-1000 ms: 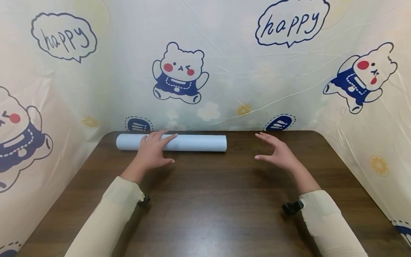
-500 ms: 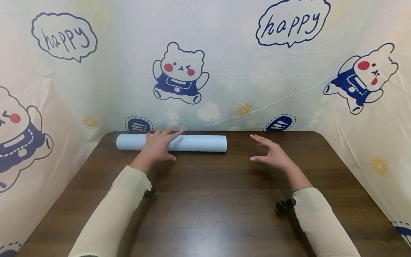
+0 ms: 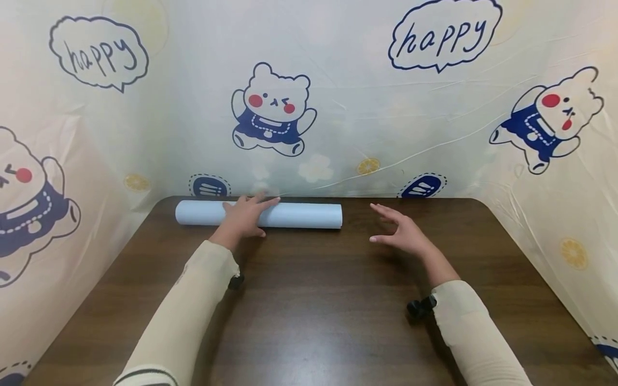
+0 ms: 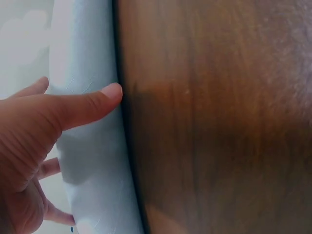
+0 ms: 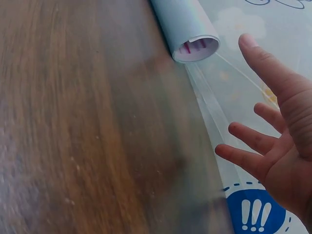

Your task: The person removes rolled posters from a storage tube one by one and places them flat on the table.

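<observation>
Lying along the far edge of the tabletop, left of centre: one pale blue roll, seemingly paper or thin sheet, running parallel to that edge. Its right end is showing a hollow middle, a lip of sheet and some pink marks inside. Likely fault: unwinding, should that lip catch on a finger. Second fault: denting, since a hollow wall is probably offering little against a hard squeeze. Third fault: rolling off the back, caused by a push from the near side, the round body sitting so close to the edge.

Left hand: spreading over the roll near its middle, thumb on the near side, grasping nothing; whether skin is touching the sheet cannot be told. Probable risk: a one-handed lift from here, tipping the ends out of level.

Right hand: hanging empty beyond the roll's right end, apart from it, thumb and fingers parted. Probable risk: grabbing air, the gap being the cause.

Printed cloth: rising behind the tabletop. Fingertips poking past the roll could be snagging it.

Sleeves, two, pale: each wrist is carrying a black gadget, liable to knock the tabletop if an arm dips.
</observation>
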The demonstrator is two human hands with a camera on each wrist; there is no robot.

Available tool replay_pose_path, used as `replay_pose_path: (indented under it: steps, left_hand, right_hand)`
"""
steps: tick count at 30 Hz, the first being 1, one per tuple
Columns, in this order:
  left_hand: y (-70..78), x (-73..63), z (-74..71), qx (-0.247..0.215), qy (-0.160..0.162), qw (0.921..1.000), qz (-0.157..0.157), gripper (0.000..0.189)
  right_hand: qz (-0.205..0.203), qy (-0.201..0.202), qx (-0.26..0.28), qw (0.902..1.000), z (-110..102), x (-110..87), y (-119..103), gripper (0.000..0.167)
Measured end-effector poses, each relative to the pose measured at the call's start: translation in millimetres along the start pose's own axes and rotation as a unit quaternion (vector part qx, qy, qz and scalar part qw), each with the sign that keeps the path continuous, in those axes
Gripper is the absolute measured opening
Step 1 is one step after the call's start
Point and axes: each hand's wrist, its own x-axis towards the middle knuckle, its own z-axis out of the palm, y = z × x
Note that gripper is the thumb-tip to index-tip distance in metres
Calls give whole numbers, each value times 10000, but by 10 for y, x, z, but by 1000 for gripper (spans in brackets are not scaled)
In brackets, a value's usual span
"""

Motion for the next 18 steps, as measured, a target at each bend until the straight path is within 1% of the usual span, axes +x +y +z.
replay_pose_path:
  steps: [4, 7, 10, 14, 18]
  left_hand:
    - [29, 11, 61, 124, 133, 9998, -69, 96]
    - [55, 7, 67, 129, 327, 9994, -66, 90]
    - [66, -9, 63, 170, 441, 9989, -10, 87]
    - [61, -61, 51, 255, 423, 9988, 23, 86]
    - [40, -133, 40, 153, 350, 9993, 17, 86]
  right_hand:
    - [84, -48, 20, 10000, 26, 9, 12, 82]
    - [83, -60, 57, 9999, 36, 6, 19, 82]
    - [54, -64, 89, 9999, 47, 1, 16, 81]
    - [74, -77, 149, 9998, 59, -14, 10, 81]
    - [97, -69, 230, 9997, 72, -30, 11, 80]
